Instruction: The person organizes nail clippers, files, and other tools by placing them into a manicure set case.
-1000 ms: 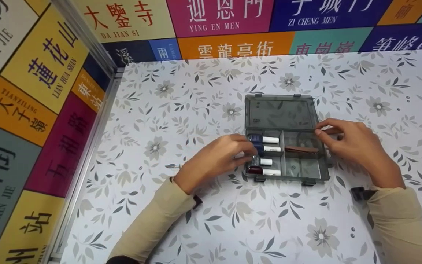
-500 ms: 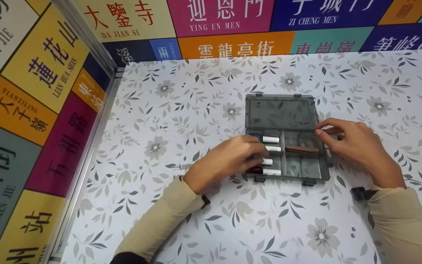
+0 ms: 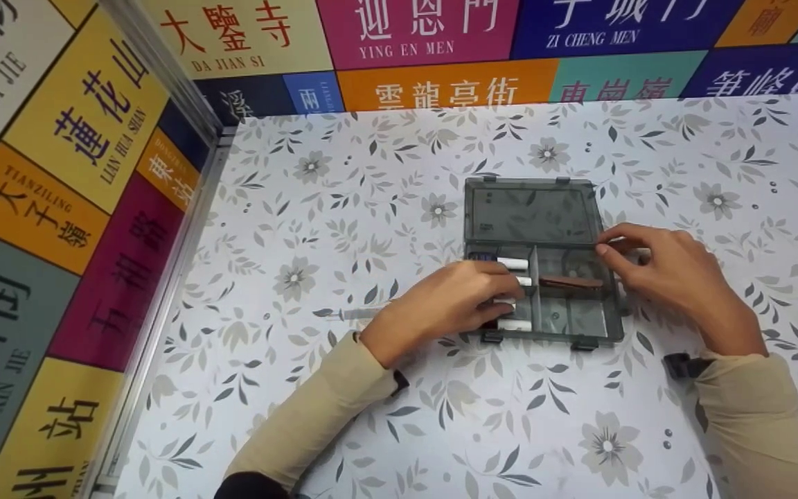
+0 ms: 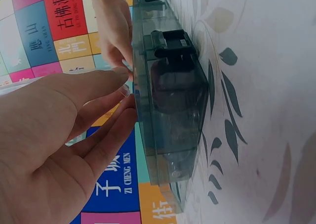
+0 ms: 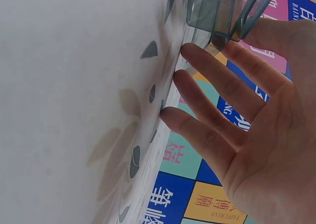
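Note:
A smoky clear compartment box (image 3: 569, 319) lies open on the table, its lid folded back. My left hand (image 3: 444, 301) reaches over its left side, where thumb and fingers pinch a nail polish bottle by its white cap (image 3: 509, 303); the hand hides most of it. Beside it lie a dark blue nail polish (image 3: 482, 257) and another white cap (image 3: 515, 325). A brown slim piece (image 3: 571, 283) rests in the right half. At the box's right edge, thumb and index of my right hand (image 3: 672, 270) grip the wall near the hinge; the other fingers (image 5: 202, 105) are spread.
A slim clear object (image 3: 356, 314) lies on the table, partly behind my left wrist. Flower-patterned white cover (image 3: 371, 201) spreads over the table. Colourful panels with lettering (image 3: 427, 34) stand at the back and along the left side.
My left hand has slid right over the bottles, from the glass bodies towards the white caps. More of the slim clear object shows behind its wrist. The right hand and box have stayed put.

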Demonstrator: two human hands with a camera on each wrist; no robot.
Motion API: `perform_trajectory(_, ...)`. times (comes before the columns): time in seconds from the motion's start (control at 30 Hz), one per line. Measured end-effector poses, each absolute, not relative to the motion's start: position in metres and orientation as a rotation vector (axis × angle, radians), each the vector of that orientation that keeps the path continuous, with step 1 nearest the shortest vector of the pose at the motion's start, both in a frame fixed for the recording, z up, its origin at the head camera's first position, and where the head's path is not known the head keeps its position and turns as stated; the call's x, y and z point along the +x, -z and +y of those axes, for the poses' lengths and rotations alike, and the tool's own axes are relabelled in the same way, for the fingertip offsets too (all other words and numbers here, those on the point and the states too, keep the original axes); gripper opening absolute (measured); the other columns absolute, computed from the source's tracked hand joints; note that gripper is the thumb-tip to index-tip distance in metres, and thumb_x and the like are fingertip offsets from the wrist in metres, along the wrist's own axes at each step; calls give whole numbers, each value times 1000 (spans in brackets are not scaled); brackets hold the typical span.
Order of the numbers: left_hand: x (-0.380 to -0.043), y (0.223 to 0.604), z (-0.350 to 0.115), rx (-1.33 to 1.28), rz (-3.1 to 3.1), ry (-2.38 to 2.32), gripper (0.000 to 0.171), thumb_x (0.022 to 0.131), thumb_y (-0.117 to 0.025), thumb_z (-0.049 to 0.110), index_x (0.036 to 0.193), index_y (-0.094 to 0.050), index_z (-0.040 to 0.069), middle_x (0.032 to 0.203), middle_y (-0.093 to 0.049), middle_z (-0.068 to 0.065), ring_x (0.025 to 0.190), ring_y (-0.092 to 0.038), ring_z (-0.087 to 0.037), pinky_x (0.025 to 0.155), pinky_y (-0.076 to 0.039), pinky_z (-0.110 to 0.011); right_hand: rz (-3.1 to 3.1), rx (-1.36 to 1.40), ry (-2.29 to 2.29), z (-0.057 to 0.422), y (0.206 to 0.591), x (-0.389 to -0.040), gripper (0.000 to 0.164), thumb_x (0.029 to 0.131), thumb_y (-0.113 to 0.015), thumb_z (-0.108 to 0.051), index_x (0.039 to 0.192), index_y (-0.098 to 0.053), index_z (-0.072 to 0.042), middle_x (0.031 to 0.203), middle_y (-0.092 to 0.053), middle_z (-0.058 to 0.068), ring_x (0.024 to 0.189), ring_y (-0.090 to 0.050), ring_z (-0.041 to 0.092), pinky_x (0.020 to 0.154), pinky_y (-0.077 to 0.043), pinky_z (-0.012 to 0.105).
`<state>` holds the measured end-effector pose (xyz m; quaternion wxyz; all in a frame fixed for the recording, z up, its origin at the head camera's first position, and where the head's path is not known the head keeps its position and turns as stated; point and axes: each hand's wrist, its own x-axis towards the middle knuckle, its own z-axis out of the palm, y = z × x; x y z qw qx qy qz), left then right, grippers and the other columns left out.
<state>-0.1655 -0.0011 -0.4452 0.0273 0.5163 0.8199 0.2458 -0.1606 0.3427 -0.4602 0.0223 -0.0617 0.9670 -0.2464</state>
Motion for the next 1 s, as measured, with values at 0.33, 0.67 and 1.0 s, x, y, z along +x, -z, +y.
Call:
perform_trajectory(0.33, -165, 444, 8, 1618, 2498, -722, 18, 104, -73, 13, 121, -79, 13, 120, -75, -2, 110, -74, -14, 98, -60, -23, 2987, -181, 762, 343, 461, -161, 35, 105, -64, -55, 126, -77, -31, 117, -83, 5, 105, -77, 43, 76, -49, 48)
perform_trajectory(0.67, -164, 439, 19, 1635, 2488, -661, 19, 104, -73, 14, 122, -77, 14, 121, -74, -1, 114, -72, -14, 101, -59, -25, 2972, -147, 763, 342, 459, -161, 36, 105, -63, -57, 126, -76, -31, 117, -83, 4, 109, -76, 42, 79, -49, 51)
perform_trajectory(1.0, -160, 442, 33, 1637, 2501, -623, 24, 105, -72, 18, 129, -77, 18, 128, -74, 2, 121, -71, -12, 107, -55, -21, 2974, -160, 743, 342, 459, -161, 37, 105, -64, -57, 127, -76, -30, 119, -82, 6, 102, -75, 37, 74, -47, 45)
